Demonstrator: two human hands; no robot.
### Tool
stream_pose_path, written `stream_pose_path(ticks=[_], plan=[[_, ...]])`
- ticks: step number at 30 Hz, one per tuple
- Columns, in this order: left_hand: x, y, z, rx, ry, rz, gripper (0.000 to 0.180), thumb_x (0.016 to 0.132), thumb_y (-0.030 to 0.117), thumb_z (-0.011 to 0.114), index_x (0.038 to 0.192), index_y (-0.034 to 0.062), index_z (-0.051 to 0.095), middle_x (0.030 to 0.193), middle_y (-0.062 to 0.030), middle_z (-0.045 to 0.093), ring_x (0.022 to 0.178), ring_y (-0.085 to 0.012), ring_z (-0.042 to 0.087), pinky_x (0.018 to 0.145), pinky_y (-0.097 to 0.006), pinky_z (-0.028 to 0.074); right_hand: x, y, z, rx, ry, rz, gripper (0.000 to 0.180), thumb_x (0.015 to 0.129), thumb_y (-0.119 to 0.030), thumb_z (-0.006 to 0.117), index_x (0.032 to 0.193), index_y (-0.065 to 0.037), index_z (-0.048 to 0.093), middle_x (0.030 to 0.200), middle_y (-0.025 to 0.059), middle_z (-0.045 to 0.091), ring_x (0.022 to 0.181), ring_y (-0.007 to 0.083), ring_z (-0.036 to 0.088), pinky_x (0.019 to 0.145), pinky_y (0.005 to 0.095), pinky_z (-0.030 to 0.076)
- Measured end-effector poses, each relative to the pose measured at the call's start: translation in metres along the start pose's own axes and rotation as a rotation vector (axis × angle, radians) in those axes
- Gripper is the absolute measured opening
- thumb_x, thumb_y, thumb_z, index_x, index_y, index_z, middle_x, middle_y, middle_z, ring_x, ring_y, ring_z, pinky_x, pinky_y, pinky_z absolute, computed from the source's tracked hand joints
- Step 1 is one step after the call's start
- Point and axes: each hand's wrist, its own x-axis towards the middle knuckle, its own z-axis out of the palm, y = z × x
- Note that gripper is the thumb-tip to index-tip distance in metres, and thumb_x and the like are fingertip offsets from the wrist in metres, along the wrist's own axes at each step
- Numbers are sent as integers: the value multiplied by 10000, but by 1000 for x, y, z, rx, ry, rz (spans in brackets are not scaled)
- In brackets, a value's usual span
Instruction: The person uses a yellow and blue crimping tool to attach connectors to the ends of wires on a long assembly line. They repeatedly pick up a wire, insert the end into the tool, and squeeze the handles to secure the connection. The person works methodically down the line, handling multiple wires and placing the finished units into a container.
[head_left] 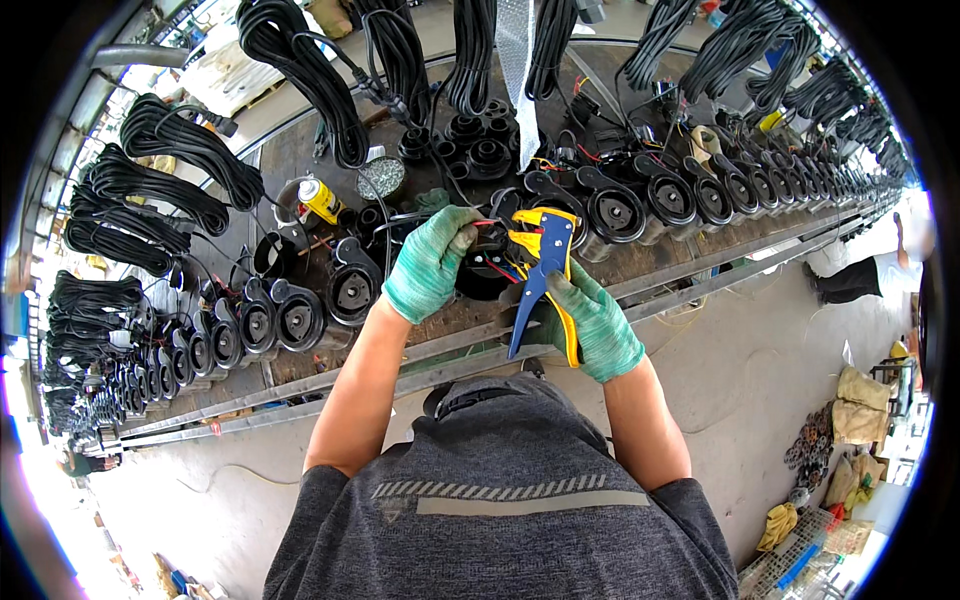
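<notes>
Wire stripper [541, 268], blue and yellow handled, sits gripped in the right hand [592, 322], its jaws set at thin red wires [497, 268] rising from a black round housing [488, 272] on the bench [300, 150], directly ahead of the person. Left hand [430, 262], gloved green, pinches the wire ends taut; judged mid-job, with rows of like housings [270, 320] lined both ways, none showing finished or not. Jaw bite on the wire is too small to read, and hanging cable coils [300, 70] hide the bench's far side.
</notes>
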Motion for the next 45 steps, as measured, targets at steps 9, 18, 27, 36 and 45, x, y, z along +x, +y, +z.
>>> stream_pose_path(ticks=[9,18,27,36,45], plan=[[4,23,-6,121,-41,65,194,1032,152,592,1151,7,643,908,-188,692,809,-366,689,718,-390,545,-5,-19,18,-233,-132,-91,608,1052,-331,620,1553,-64,402,1096,65,689,976,160,679,867,348,567],[5,28,-8,178,-113,34,157,1021,124,588,1109,5,642,865,-178,680,795,-388,672,712,-411,534,-5,-25,13,-328,-157,-77,641,1046,-348,633,1558,-43,398,1139,42,668,1023,126,636,920,315,530],[10,22,-10,369,-192,245,196,959,156,635,1109,38,682,983,-156,683,885,-374,684,740,-436,553,-8,-37,7,-506,-50,-47,618,1054,-334,626,1541,-11,426,1232,1,606,1102,89,525,1009,261,433],[13,19,-8,458,-264,267,182,939,161,642,1083,53,673,942,-141,667,855,-355,678,708,-433,547,-8,-29,2,-574,51,-129,562,1029,-348,650,1483,-63,482,1053,3,679,847,87,655,721,248,542],[34,22,0,315,-144,91,210,1019,196,614,1126,28,680,991,-183,696,903,-414,678,760,-422,554,-2,-10,-17,34,121,-184,451,1030,-267,630,1421,-68,523,1118,78,673,959,201,678,850,387,571]])
